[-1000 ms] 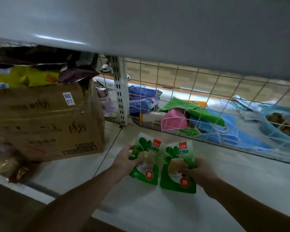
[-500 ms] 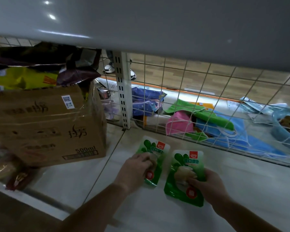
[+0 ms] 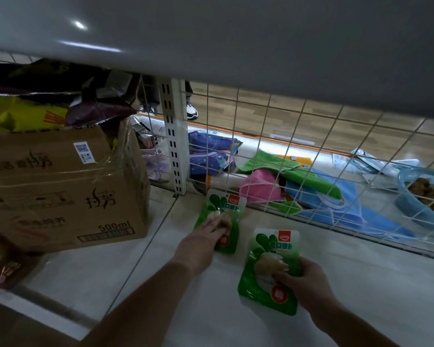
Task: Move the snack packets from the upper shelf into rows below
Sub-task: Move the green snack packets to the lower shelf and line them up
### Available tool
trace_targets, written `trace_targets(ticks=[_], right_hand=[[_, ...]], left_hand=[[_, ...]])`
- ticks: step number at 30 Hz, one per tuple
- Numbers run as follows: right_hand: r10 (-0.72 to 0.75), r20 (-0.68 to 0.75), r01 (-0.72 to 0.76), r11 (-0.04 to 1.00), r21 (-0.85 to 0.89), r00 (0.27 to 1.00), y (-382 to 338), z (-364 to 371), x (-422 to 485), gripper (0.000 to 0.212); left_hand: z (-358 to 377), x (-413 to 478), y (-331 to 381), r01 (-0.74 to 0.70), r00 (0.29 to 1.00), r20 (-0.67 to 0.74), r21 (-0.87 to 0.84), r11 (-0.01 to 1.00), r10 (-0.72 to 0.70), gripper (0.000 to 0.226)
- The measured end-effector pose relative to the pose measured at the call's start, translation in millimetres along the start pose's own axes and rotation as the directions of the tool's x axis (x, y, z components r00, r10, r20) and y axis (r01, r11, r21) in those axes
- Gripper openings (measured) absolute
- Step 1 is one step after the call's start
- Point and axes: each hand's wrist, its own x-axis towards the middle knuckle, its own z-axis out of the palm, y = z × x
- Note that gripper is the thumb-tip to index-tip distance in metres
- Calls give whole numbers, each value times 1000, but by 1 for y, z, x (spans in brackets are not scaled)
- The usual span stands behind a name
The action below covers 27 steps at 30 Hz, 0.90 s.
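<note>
Two green snack packets lie flat on the white lower shelf (image 3: pixel 361 284). The far packet (image 3: pixel 224 209) sits against the wire mesh back; my left hand (image 3: pixel 203 240) rests on it with straight fingers pressing its lower half. The near packet (image 3: pixel 273 261) lies closer to me and to the right; my right hand (image 3: pixel 303 289) holds its lower right part, thumb on top. The underside of the upper shelf (image 3: pixel 236 33) fills the top of the view, and its contents are hidden.
A brown cardboard box (image 3: pixel 60 191) marked 500ml stands at the left, with yellow and dark bags on top. Behind the wire mesh (image 3: pixel 298 151) lie cloths, a purple pack and a blue basket. A white slotted post (image 3: pixel 174 146) divides the shelf back. Someone's shoes show beyond.
My left hand has pushed its packet back to the mesh. My right hand has drawn its packet nearer to me and to the right. The two packets no longer lie side by side.
</note>
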Motion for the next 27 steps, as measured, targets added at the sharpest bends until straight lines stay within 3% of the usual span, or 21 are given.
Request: trace_targets(ticks=[10, 14, 19, 27], right_hand=[[4, 7, -4, 1000, 29, 1000, -5, 2, -2, 31], [-70, 10, 68, 994, 83, 998, -20, 12, -1, 25], [-136, 16, 134, 984, 114, 991, -41, 59, 11, 28], [-176, -65, 180, 981, 70, 982, -57, 137, 44, 30]], left_hand=[[-2, 3, 5, -6, 1000, 1, -69, 998, 7, 84], [-10, 1, 8, 31, 992, -114, -143, 989, -48, 75], [-17, -12, -12, 116, 964, -206, -231, 966, -165, 65], [-19, -42, -37, 90, 955, -255, -227, 970, -148, 62]])
